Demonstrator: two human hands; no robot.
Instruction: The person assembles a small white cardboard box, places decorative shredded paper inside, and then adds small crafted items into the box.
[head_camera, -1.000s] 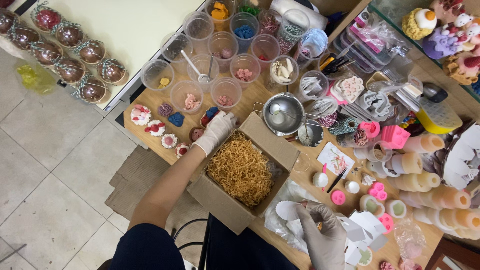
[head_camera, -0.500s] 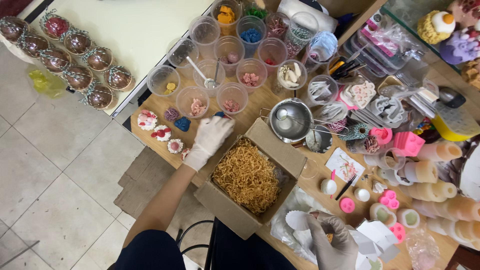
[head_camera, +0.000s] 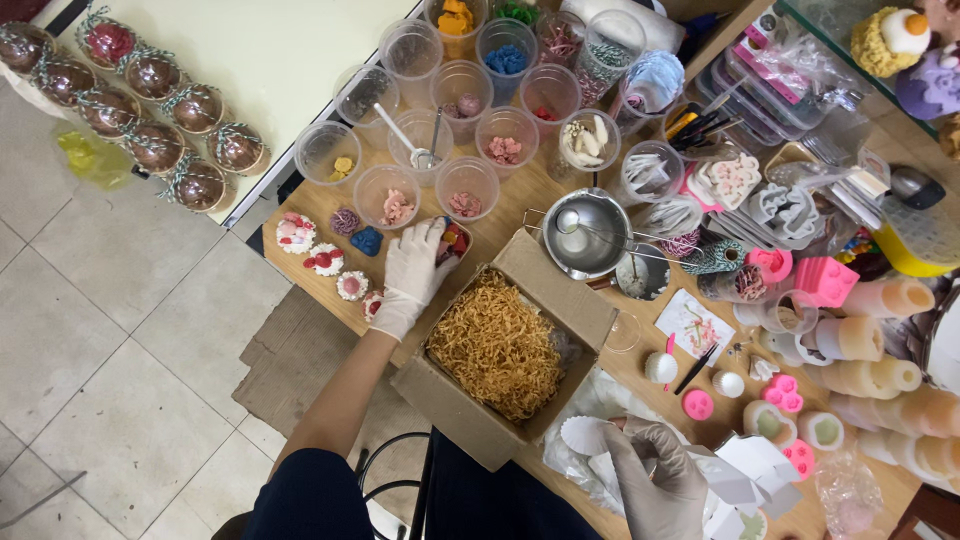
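Observation:
My left hand (head_camera: 408, 275), in a white glove, reaches across the wooden table (head_camera: 520, 200). Its fingertips rest on a small dish of coloured pieces (head_camera: 456, 240), just left of an open cardboard box (head_camera: 580, 300). The box is filled with yellow-brown shredded strands (head_camera: 495, 345). My right hand (head_camera: 655, 480), also gloved, is curled at the near edge of the table. Its fingers pinch a white pleated paper cup (head_camera: 585, 435) lying on a clear plastic bag. Small decorated cake-like pieces (head_camera: 322, 258) lie left of my left hand.
Several clear plastic cups (head_camera: 465, 185) with coloured bits stand behind the box, beside a metal pot (head_camera: 585, 235). Pink moulds (head_camera: 825, 280), beige cylinders (head_camera: 885, 335) and tools crowd the right. Wrapped brown balls (head_camera: 150, 145) line a white table at left. Tiled floor lies below.
My left hand has slid slightly forward onto the small dish. My right hand stays at the paper cups, with the fingers curled tighter. The view has shifted a little.

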